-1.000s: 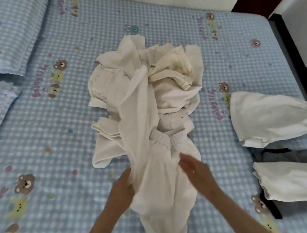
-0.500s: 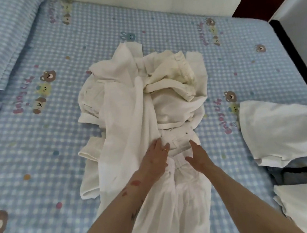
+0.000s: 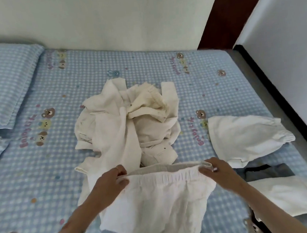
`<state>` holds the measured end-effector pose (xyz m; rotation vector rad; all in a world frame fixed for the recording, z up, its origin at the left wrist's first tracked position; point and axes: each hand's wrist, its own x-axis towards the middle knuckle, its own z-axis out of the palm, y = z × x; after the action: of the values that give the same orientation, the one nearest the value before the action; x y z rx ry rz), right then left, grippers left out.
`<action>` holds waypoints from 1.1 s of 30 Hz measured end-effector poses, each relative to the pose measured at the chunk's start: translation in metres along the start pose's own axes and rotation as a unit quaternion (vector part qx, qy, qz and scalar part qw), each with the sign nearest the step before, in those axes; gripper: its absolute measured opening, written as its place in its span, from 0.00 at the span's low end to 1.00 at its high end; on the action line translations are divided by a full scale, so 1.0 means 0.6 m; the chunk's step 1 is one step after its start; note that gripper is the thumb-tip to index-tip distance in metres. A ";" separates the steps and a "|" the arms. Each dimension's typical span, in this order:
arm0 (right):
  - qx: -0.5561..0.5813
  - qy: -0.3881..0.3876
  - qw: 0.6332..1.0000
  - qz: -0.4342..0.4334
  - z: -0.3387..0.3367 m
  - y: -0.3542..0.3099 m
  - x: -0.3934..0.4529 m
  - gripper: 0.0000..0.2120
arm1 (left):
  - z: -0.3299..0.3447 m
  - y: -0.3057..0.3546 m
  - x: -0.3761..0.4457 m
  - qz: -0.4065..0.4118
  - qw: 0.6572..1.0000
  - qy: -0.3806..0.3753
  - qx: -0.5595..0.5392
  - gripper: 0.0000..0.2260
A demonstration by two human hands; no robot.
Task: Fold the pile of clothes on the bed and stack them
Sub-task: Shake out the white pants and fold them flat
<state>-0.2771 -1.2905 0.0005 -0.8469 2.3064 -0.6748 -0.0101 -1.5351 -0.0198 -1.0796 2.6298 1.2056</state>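
Note:
A white pair of pants (image 3: 157, 200) with an elastic waistband hangs stretched between my hands in front of me. My left hand (image 3: 112, 182) pinches the waistband's left end and my right hand (image 3: 216, 172) pinches its right end. Behind them a crumpled pile of cream and white clothes (image 3: 130, 122) lies in the middle of the bed. A folded white garment (image 3: 244, 137) lies to the right. Nearer me on the right, another folded white piece (image 3: 286, 195) rests on grey clothing (image 3: 270, 172).
The bed (image 3: 43, 183) has a blue checked sheet with bear prints. Two matching pillows (image 3: 1, 84) lie at the left. A pale wall runs behind, and a dark bed frame edge (image 3: 278, 93) with a white wall borders the right.
My hands went from pressing on the pile's near garment to gripping its waistband ends. The pants are now lifted and spread wide. The view has tilted up, showing the wall.

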 end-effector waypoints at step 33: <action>0.263 0.297 0.883 -0.251 -0.397 -0.468 -0.370 0.13 | -0.299 0.675 -0.337 0.120 0.864 0.389 -0.297 0.07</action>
<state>-0.1839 -1.2631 0.4193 -1.0734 2.1856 -1.9196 -0.0665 -1.3590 0.4303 -1.6578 3.0941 2.1072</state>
